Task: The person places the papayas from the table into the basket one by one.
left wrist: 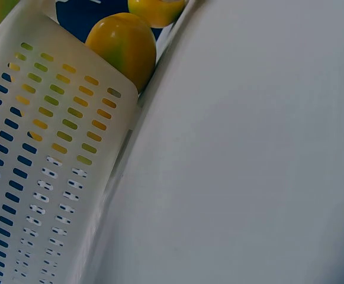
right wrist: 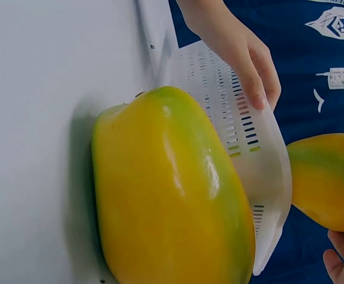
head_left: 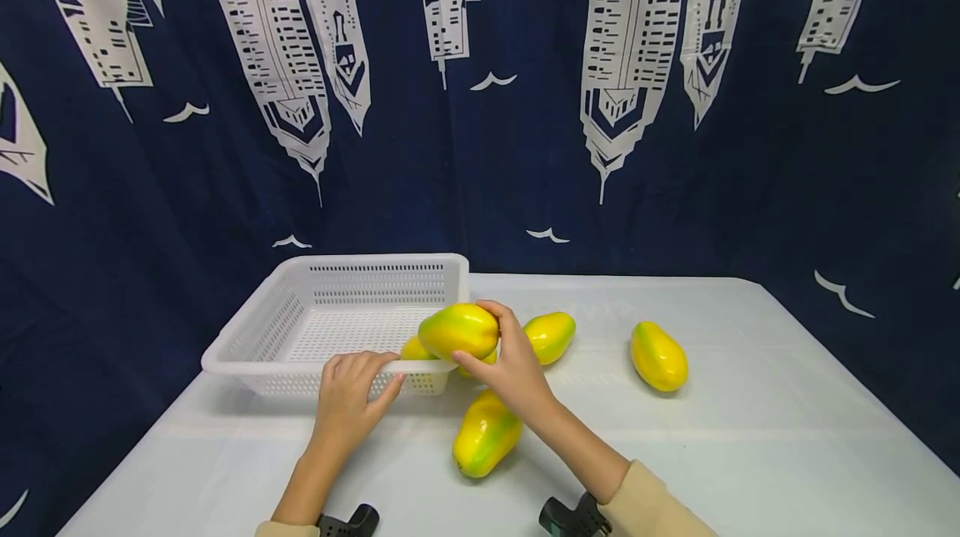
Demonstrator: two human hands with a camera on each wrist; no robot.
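My right hand (head_left: 517, 362) holds a yellow-green papaya (head_left: 459, 331) over the right front corner of the white perforated basket (head_left: 247, 367). In the right wrist view that papaya (right wrist: 325, 180) hangs just past the basket rim, with fingertips at its edge. My left hand (head_left: 351, 399) grips the basket's front rim, fingers over the edge and thumb outside. Another papaya (head_left: 415, 348) shows inside the basket, partly hidden by the rim and the held one. On the table below my right hand lies a papaya (head_left: 487, 434), which fills much of the right wrist view.
Right of the basket, a papaya (head_left: 551, 335) lies partly behind my right hand. One more papaya (head_left: 659, 356) rests farther right on the white table (head_left: 750, 429). Another is mostly hidden beside the basket's corner. A dark blue patterned cloth (head_left: 495, 153) hangs behind the table.
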